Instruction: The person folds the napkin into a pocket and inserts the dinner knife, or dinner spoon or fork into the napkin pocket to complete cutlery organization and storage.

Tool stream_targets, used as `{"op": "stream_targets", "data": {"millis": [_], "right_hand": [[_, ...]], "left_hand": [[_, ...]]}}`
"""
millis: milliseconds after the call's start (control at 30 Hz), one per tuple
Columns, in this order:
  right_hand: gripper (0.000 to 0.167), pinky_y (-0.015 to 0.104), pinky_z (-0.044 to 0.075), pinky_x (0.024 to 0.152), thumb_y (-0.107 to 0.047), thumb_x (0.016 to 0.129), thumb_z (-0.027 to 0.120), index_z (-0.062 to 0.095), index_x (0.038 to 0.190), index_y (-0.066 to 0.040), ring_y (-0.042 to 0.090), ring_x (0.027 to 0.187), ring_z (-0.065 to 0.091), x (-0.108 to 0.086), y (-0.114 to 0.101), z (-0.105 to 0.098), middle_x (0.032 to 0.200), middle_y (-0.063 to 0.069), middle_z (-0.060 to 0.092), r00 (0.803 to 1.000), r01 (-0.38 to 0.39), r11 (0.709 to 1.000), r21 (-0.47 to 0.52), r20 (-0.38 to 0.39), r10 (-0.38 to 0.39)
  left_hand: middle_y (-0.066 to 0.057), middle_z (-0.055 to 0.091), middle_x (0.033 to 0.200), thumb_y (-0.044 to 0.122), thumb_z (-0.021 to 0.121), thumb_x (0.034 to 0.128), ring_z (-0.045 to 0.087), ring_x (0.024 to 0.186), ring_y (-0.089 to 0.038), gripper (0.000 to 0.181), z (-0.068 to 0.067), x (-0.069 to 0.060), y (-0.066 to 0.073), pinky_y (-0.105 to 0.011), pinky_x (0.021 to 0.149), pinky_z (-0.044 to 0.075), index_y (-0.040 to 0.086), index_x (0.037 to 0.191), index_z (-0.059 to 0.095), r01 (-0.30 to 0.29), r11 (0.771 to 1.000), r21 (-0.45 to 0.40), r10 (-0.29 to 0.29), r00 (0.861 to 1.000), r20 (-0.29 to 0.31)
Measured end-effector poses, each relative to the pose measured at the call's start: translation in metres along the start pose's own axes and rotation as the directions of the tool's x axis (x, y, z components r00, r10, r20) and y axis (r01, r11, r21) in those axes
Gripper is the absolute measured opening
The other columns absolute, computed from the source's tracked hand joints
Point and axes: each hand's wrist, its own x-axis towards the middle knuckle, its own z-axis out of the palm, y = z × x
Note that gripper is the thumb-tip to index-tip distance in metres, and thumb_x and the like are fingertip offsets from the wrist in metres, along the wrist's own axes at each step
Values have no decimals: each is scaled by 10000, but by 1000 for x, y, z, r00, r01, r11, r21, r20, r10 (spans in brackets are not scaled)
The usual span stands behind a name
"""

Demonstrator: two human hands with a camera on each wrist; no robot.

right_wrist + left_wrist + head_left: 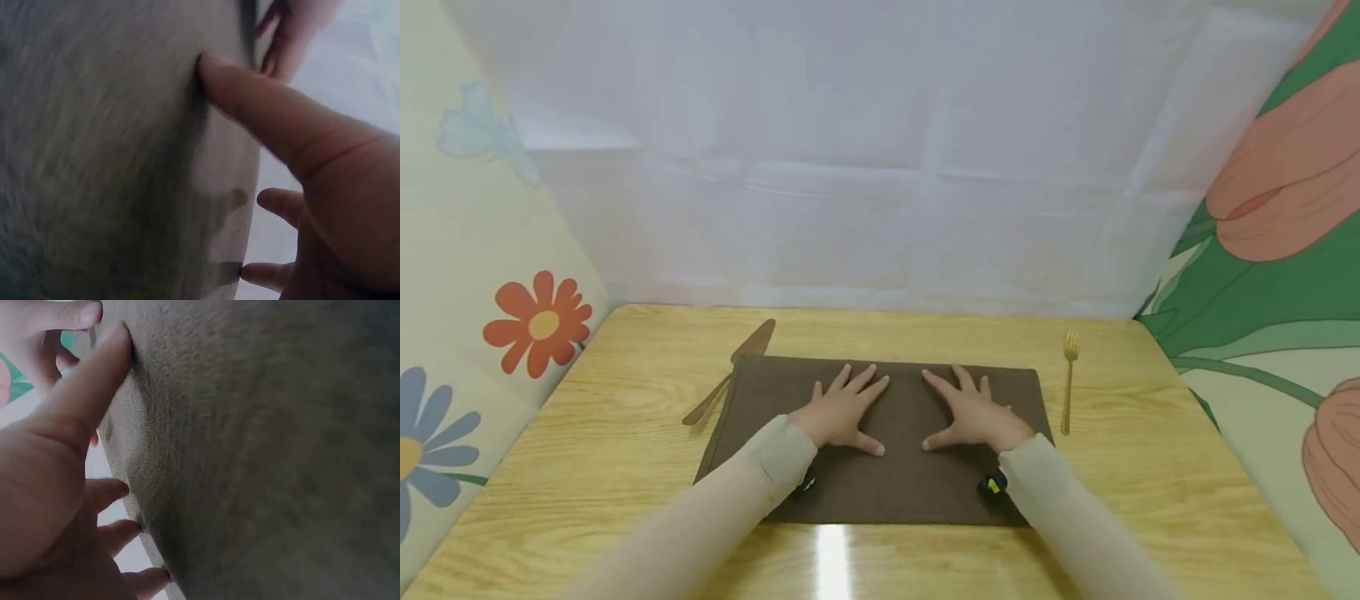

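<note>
A dark brown cloth placemat (895, 483) lies flat on the wooden table. My left hand (842, 412) rests on its left half, fingers spread and straight. On the right half, my right hand (973, 415) lies the same way, the thumbs pointing toward each other with a gap between. Up close in the left wrist view, the left thumb (94, 387) presses on the woven cloth. The right thumb (250, 94) also touches the cloth in the right wrist view. Neither hand grips anything.
A copper-coloured cake server (752, 343) lies at the placemat's upper left corner, its neck partly hidden there. Right of the placemat is a gold fork (1069, 379), tines pointing away. A white curtain (880, 208) hangs behind the table (1150, 467); flower-patterned panels flank it.
</note>
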Motion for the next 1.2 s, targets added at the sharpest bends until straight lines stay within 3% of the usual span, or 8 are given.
{"op": "stream_targets", "data": {"millis": [200, 333, 467, 733, 1000, 1200], "right_hand": [[1038, 921, 58, 933, -533, 804, 826, 216, 1626, -359, 595, 1443, -143, 13, 9, -7, 1695, 136, -61, 997, -57, 997, -53, 42, 59], [1039, 921, 46, 934, -549, 814, 810, 207, 1632, -332, 593, 1439, -165, 15, 20, -16, 1696, 129, -79, 996, -53, 996, -70, 68, 58], [1055, 923, 7, 924, -542, 814, 811, 192, 1637, -315, 578, 1444, -181, 13, 30, -22, 1696, 117, -94, 996, -25, 998, -54, 87, 29], [1045, 911, 5, 950, -529, 824, 809, 200, 1638, -286, 529, 1480, -150, 11, 53, -31, 1698, 119, -78, 997, 11, 998, -60, 80, -6], [1048, 826, 91, 1068, -498, 842, 808, 211, 1633, -158, 587, 1466, -72, 5, 78, -41, 1666, 254, -17, 998, 34, 998, -52, 46, -31], [1045, 772, 170, 1102, -445, 855, 815, 208, 1620, -73, 580, 1472, -15, 3, 95, -46, 1638, 320, -18, 998, 54, 999, 10, 23, -54]], "left_hand": [[-81, 44, 1705, 566, 787, 815, -41, 1531, -443, 1071, 1, 16, 10, -790, 1109, 70, 206, 1639, 203, 44, 999, 4, -44, 998, 46], [-82, 38, 1705, 587, 772, 825, -66, 1532, -434, 1060, 0, 19, 9, -805, 1094, 17, 234, 1641, 194, 52, 999, -17, -51, 998, 46], [-108, 17, 1704, 584, 789, 813, -84, 1522, -460, 1085, -6, 11, -9, -831, 1064, -11, 237, 1643, 182, 79, 996, -38, -77, 996, 33], [-211, 3, 1682, 572, 818, 785, -67, 1477, -572, 1168, -23, -11, -50, -830, 1068, 54, 149, 1642, 146, 139, 989, -47, -137, 990, 35], [-202, -19, 1683, 584, 828, 764, -95, 1451, -608, 1202, -26, -15, -66, -768, 1125, 72, 150, 1643, 131, 169, 986, -9, -168, 984, 65], [-217, -37, 1678, 590, 829, 758, -115, 1453, -599, 1225, -25, -19, -70, -745, 1143, 50, 134, 1642, 113, 171, 985, -13, -170, 982, 80]]}}
